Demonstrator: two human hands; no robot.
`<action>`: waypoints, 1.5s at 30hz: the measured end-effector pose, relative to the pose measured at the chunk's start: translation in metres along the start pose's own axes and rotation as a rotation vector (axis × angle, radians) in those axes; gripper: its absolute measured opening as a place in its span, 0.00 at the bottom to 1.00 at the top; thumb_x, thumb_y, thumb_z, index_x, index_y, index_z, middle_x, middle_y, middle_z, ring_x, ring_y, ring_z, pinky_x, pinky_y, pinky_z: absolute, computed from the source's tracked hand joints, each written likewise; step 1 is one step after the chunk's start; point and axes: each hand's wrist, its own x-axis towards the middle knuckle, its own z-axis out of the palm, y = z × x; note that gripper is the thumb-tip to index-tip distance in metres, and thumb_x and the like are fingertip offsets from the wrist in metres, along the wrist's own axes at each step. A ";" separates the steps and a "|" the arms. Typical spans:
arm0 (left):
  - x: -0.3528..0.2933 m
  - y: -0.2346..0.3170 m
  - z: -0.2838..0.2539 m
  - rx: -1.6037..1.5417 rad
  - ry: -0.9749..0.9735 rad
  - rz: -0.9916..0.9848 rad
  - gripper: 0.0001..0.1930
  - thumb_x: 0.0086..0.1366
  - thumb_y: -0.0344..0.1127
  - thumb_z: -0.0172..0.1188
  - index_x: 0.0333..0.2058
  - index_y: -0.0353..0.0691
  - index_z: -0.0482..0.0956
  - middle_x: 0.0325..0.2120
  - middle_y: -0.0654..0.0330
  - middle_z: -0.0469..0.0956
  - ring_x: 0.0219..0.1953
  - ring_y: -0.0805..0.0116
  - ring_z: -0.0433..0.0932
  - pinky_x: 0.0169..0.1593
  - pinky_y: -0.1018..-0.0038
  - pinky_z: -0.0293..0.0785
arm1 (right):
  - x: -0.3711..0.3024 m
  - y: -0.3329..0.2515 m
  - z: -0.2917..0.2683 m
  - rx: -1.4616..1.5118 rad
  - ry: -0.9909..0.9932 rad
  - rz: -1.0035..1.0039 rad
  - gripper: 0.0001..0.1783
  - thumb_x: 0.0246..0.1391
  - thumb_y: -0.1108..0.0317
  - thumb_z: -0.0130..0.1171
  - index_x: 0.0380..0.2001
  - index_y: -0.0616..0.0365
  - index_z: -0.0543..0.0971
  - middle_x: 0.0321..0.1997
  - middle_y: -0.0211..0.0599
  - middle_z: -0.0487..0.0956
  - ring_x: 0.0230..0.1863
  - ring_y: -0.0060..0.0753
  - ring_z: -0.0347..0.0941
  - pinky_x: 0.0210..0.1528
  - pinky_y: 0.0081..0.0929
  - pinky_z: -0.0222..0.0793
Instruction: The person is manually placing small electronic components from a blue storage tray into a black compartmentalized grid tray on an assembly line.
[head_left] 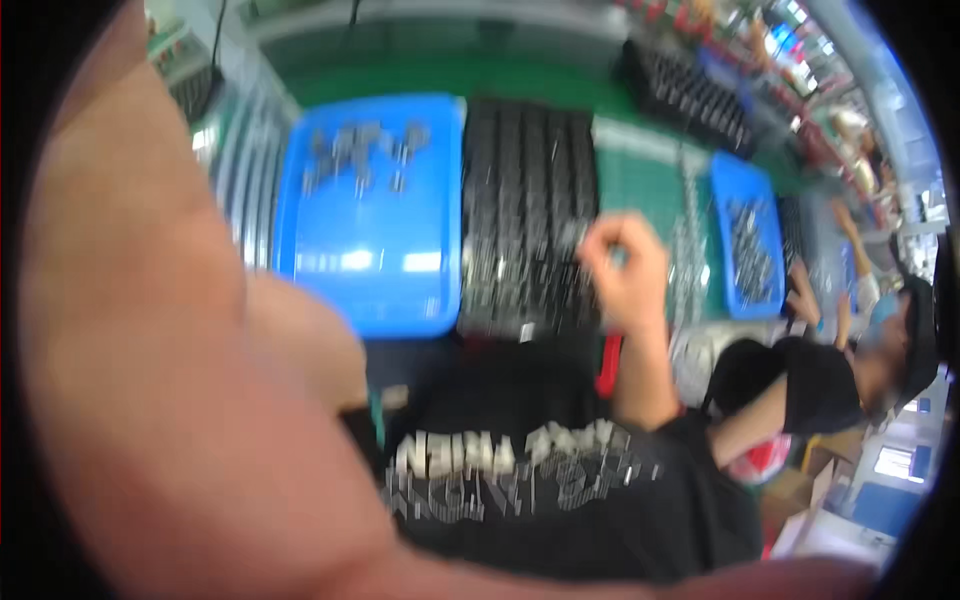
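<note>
Green workbench [645, 185] stretches beneath everything, with one large blue, shallow, shiny plastic tray [380, 225] as landmark. Immediately right of it lies one black, ribbed, slotted tray [532, 150], probably stiff, light plastic, best lifted by its outer rim. The bare right hand [635, 275] is over that tray's right side, thumb and fingertips curled together; blur hides whether anything is pinched. Beyond the landmark's left side, the blurred left arm or hand [170, 350] looms; its grip cannot be told. Small grey metal parts [355, 150] in the landmark look hard, perhaps slippery; blur prevents counting. Blue trays total two, counting one smaller blue tray [738, 178] well right of the landmark.
</note>
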 end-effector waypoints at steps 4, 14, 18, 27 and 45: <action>0.082 -0.019 -0.005 -0.005 0.186 0.336 0.38 0.56 0.41 0.68 0.65 0.38 0.70 0.63 0.51 0.72 0.59 0.61 0.76 0.62 0.65 0.74 | 0.001 0.022 0.019 0.013 -0.019 -0.057 0.07 0.49 0.76 0.70 0.28 0.59 0.79 0.32 0.39 0.81 0.35 0.38 0.80 0.41 0.31 0.76; 0.091 0.001 -0.031 0.089 0.280 0.422 0.32 0.67 0.39 0.56 0.68 0.38 0.64 0.65 0.53 0.71 0.60 0.67 0.77 0.63 0.72 0.76 | 0.030 0.008 0.005 -0.027 -0.012 -0.084 0.08 0.45 0.78 0.69 0.25 0.60 0.78 0.30 0.38 0.81 0.33 0.34 0.78 0.39 0.29 0.74; 0.054 0.024 -0.043 0.139 0.280 0.296 0.30 0.71 0.39 0.51 0.70 0.39 0.61 0.66 0.53 0.71 0.61 0.69 0.77 0.63 0.75 0.77 | 0.080 0.037 0.004 -0.189 -0.019 -0.107 0.07 0.48 0.79 0.68 0.29 0.62 0.78 0.31 0.39 0.80 0.34 0.36 0.79 0.40 0.28 0.76; 0.035 0.051 -0.020 0.008 0.132 0.333 0.25 0.79 0.43 0.44 0.68 0.36 0.62 0.63 0.39 0.69 0.62 0.54 0.75 0.64 0.65 0.76 | 0.144 0.124 0.034 -0.641 -0.140 -0.047 0.06 0.53 0.72 0.65 0.32 0.57 0.77 0.36 0.44 0.79 0.43 0.54 0.78 0.43 0.50 0.74; -0.027 0.040 -0.045 -1.214 -0.188 -0.141 0.14 0.74 0.40 0.53 0.31 0.42 0.82 0.34 0.56 0.84 0.25 0.68 0.76 0.35 0.72 0.77 | 0.124 0.133 -0.006 -0.466 -0.048 -0.043 0.14 0.51 0.74 0.68 0.44 0.57 0.84 0.50 0.49 0.81 0.55 0.55 0.76 0.58 0.43 0.72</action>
